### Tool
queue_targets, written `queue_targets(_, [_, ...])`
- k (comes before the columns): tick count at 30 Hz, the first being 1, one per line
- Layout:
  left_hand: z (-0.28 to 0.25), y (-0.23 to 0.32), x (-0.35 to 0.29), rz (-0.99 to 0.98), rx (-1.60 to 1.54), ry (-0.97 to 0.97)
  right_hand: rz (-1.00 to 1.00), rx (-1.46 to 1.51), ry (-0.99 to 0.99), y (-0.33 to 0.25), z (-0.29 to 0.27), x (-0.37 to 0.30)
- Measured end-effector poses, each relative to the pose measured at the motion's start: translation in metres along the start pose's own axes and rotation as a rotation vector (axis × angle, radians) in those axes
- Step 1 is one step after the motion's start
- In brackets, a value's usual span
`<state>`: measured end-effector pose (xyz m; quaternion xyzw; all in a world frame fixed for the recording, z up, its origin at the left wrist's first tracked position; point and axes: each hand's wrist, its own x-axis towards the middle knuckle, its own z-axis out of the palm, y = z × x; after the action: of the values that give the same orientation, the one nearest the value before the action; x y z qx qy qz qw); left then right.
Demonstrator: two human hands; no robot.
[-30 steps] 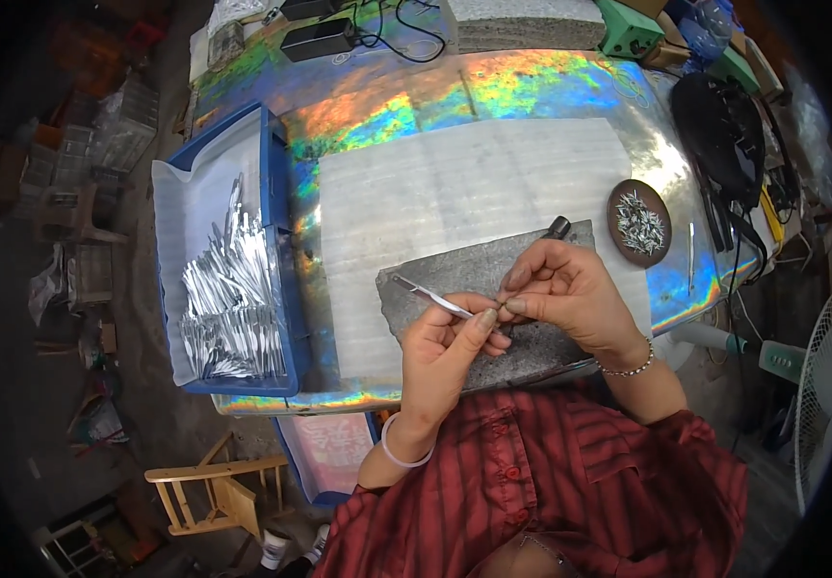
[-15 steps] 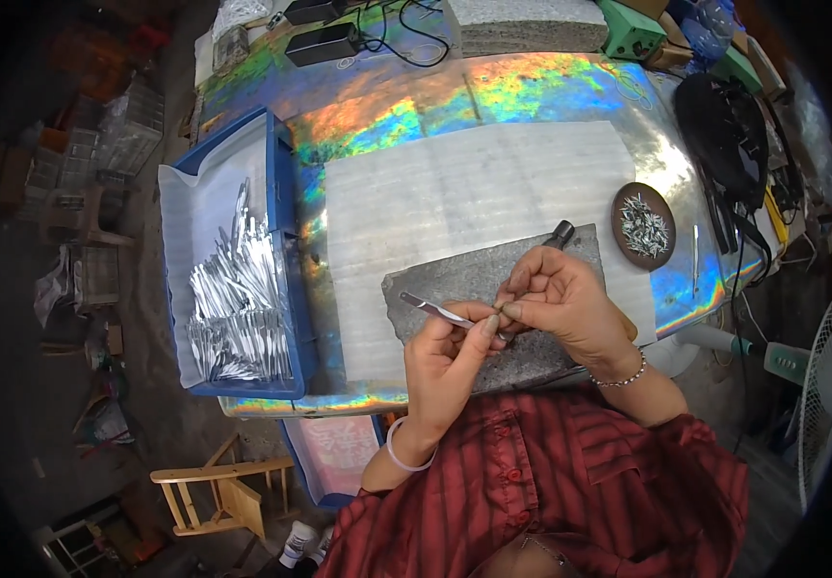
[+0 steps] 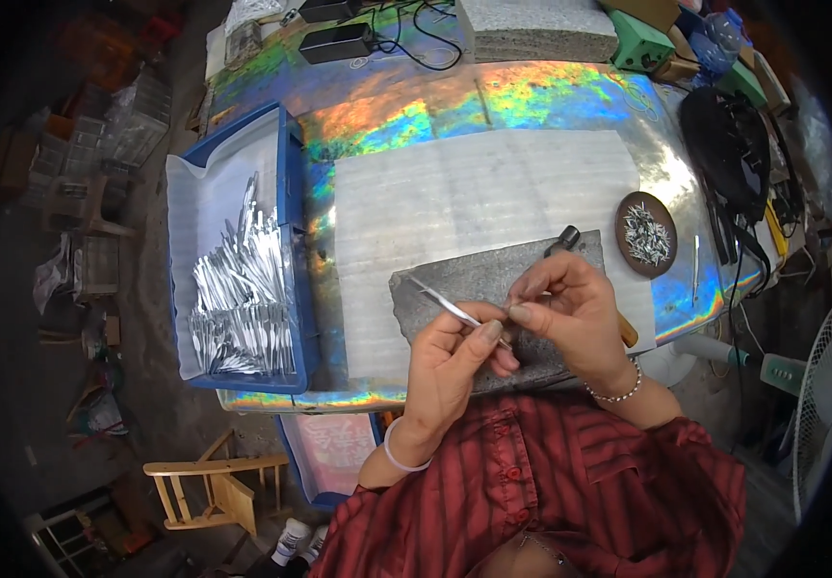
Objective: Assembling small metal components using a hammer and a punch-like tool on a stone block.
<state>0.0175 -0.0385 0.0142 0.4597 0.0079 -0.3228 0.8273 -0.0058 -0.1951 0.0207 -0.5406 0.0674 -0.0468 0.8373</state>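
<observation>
Over a grey stone slab (image 3: 426, 323), my left hand (image 3: 450, 366) is closed around a slim silver metal piece (image 3: 435, 297). Its long end points up and to the left. My right hand (image 3: 575, 313) is pinched, thumb against fingertips, close to the near end of that piece; whatever lies between those fingers is too small to make out. Partly hidden behind my right hand lies a hammer (image 3: 563, 241), its dark head and yellowish handle end showing. Many similar silver pieces (image 3: 243, 299) fill a blue bin (image 3: 305, 337) on the left.
A brown bowl (image 3: 633, 265) of small metal pins stands on the right, with a thin metal rod (image 3: 696, 270) beside it. White foam sheet (image 3: 368, 212) lies under the slab. Black adapters (image 3: 337, 43), a stone block (image 3: 546, 43) and a black bag (image 3: 724, 144) are farther back.
The silver piece has turned in my left hand and now shows a narrower side. My right fingertips have come slightly away from it. The view has shifted a little.
</observation>
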Motion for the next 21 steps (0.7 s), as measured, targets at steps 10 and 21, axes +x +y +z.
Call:
queue_targets(10, [-0.003,-0.007,-0.001,0.004,-0.109,-0.062,-0.440,-0.564,-0.040,0.003,0.007,-0.008])
queue_targets(21, [-0.009,-0.006,0.003,-0.146,-0.476,-0.111,-0.421,-0.410,-0.105,0.000,-0.007,-0.016])
